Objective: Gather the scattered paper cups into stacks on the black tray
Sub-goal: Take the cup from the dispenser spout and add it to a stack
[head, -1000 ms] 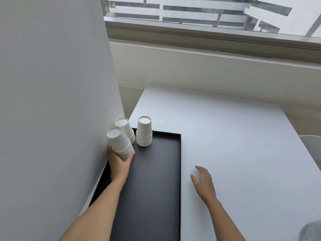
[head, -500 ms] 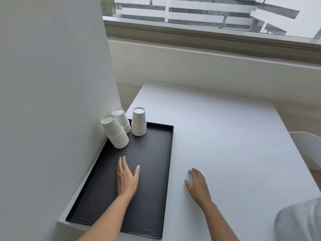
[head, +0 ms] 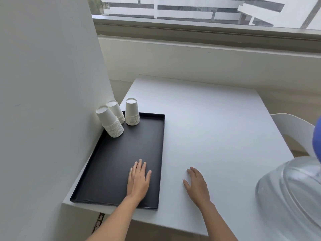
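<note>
Three stacks of paper cups (head: 119, 117) stand upside down at the upper left corner of the black tray (head: 111, 171), while the left hand (head: 138, 180) lies flat, fingers straight, on the tray's lower part and the right hand (head: 197, 186) rests open and empty on the white tabletop (head: 217, 127) just right of it.

Just a plain white table (head: 217, 127) shoved up against a big pale wall panel (head: 48, 101) on the left. Behind it a cream ledge (head: 208, 66) runs under a wide window (head: 295, 16), and through the glass there's a white building (head: 173, 13) with long horizontal bands. The curved back of a white chair (head: 293, 129) peeks in on the right. The bottom right corner has some clear ribbed plastic thing (head: 291, 197) with a blue blob (head: 317, 140) above it, too blurry to tell what.
</note>
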Available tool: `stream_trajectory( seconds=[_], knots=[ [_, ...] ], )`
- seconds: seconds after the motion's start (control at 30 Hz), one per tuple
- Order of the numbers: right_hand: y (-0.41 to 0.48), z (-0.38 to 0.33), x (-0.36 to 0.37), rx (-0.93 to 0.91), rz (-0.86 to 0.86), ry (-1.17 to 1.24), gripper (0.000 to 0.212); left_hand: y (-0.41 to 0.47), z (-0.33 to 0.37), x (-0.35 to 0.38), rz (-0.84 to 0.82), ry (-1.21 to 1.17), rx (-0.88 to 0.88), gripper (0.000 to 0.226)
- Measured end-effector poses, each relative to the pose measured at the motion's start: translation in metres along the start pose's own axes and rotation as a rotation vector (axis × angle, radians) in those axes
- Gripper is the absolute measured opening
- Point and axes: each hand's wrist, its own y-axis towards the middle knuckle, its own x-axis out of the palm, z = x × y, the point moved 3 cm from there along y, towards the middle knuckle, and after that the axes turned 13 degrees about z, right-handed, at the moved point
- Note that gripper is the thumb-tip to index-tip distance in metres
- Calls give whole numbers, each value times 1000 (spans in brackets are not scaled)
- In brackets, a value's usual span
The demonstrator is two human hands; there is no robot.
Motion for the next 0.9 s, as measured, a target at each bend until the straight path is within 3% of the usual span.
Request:
stream_trajectory(
  seconds=[0.17,0.43,0.63,0.8,0.9],
  knots=[
    [-38,5,10,1,-144,-257,67,-24,4,5,-64,108,115,53],
    [-111,7,14,111,-209,-321,67,-61,-8,-2,-127,201,233,52],
    [-156,13,9,157,-231,-328,68,-101,-13,-6,-77,209,306,54],
    [-187,27,0,202,-163,-292,66,-134,-2,-5,-21,174,363,56],
    [-203,39,-16,207,-25,-259,60,-154,13,-3,-18,40,358,55]
  ],
)
